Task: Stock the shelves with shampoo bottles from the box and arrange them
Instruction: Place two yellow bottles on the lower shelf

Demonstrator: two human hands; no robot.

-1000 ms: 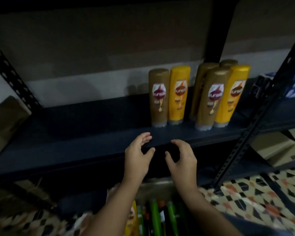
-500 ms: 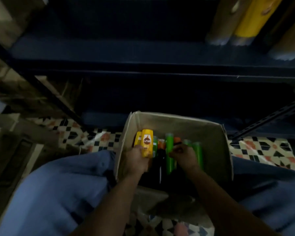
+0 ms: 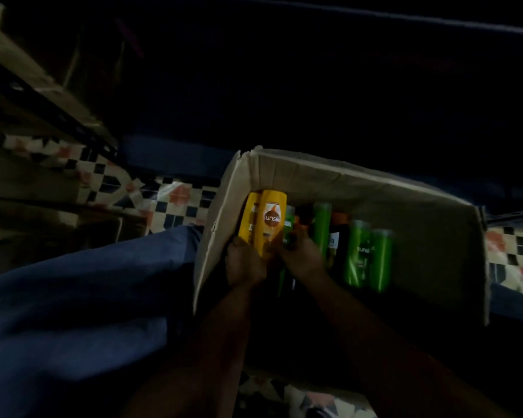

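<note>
Left hand [image 3: 244, 263] grips yellow bottle [image 3: 271, 221] (brown label), upright.

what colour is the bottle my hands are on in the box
Yellow bottle with a brown label; head view.

My yellow plastic shampoo bottle [image 3: 271, 224], green plastic bottles [image 3: 369, 254], plain brown cardboard box [image 3: 360, 182], checkered black-white-orange tiled floor [image 3: 169, 203], blue trouser leg [image 3: 88, 297].
</note>
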